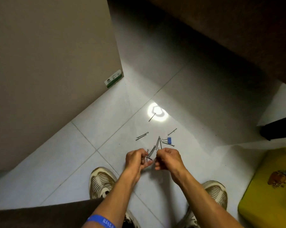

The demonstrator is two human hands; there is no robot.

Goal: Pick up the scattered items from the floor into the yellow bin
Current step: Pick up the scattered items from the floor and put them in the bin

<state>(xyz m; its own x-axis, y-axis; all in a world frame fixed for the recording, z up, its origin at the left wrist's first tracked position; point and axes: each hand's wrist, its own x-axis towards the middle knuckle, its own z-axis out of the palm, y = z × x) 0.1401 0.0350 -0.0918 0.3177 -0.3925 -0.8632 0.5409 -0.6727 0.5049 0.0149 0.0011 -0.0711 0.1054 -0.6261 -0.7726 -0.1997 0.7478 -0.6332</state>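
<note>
Several black hairpins lie scattered on the white tiled floor. A bunch of hairpins (153, 149) sticks up between my two hands. My left hand (136, 159) pinches the lower ends of that bunch. My right hand (169, 157) is closed right beside it, fingertips touching the pins. A blue binder clip (169, 140) lies just beyond my right hand. Loose pins rest further out: a pair (142, 136), one (172, 131) and one (152, 117) on the light glare. The yellow bin (269, 186) stands at the lower right.
A tall beige cabinet (53, 63) fills the left side. Dark brown furniture (229, 38) runs across the top right, with a dark leg (277, 129) at the right. My two shoes (101, 181) are planted just below my hands.
</note>
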